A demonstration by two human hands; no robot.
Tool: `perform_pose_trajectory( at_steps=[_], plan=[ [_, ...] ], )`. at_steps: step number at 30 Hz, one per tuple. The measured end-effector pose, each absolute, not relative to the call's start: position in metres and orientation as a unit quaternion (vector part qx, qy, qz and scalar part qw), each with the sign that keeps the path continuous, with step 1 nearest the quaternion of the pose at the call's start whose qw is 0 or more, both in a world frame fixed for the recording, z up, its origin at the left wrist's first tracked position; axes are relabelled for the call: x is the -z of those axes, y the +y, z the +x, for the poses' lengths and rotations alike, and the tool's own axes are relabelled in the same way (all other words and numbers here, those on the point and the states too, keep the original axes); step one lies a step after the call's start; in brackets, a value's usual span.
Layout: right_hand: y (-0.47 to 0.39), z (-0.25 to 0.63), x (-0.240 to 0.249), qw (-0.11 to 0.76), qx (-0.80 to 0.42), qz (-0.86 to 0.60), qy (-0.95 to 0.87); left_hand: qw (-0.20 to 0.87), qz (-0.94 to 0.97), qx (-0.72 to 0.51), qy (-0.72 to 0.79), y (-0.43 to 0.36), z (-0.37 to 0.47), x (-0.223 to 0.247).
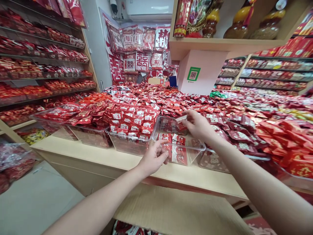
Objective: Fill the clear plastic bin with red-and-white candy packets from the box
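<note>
While pinching a small packet (180,119) between thumb and fingers of the right hand (197,125), above a clear bin (192,148) on the worktop (186,175), holds the left hand (153,158) loosely curled at the bin's front-left corner; cannot tell whether gripping the rim. Shows red-and-white packets (178,139) inside, heaped red packets (133,122) just left, dark red packets (238,133) right.

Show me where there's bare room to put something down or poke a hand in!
The wooden counter strip is bare between its front edge and the filled bins. Between your left hand and right hand, the open bin has some hand room above its few packets. The filled bins, the heap behind and left shelves are crowded.
</note>
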State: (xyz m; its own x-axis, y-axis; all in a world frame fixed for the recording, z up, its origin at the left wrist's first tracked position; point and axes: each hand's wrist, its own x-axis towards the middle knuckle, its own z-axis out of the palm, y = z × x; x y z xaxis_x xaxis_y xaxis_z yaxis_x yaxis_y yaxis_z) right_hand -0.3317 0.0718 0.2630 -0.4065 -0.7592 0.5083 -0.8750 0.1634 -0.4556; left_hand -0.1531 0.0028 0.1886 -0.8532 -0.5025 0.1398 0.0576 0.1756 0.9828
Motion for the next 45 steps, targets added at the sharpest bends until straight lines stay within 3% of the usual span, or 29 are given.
perform_pose_trajectory(
  at_steps=[4, 8, 17, 27, 45],
  plan=[
    [0.026, -0.348, -0.25, 0.004, 0.017, 0.565, -0.825, 0.22, 0.148, 0.616, -0.742, 0.004, -0.152, -0.186],
    [0.001, -0.348, -0.23, -0.058, 0.16, 0.583, -0.795, 0.218, 0.143, 0.612, -0.747, 0.004, -0.15, -0.186],
    [-0.004, -0.361, -0.201, -0.008, 0.187, 0.592, -0.784, 0.191, 0.125, 0.616, -0.754, 0.004, -0.147, -0.189],
    [-0.006, -0.359, -0.195, -0.03, 0.245, 0.594, -0.766, 0.13, 0.116, 0.591, -0.787, 0.005, -0.146, -0.18],
    [-0.005, -0.357, -0.197, -0.006, 0.148, 0.611, -0.778, 0.012, 0.126, 0.476, -0.87, 0.007, -0.14, -0.173]
  ],
)
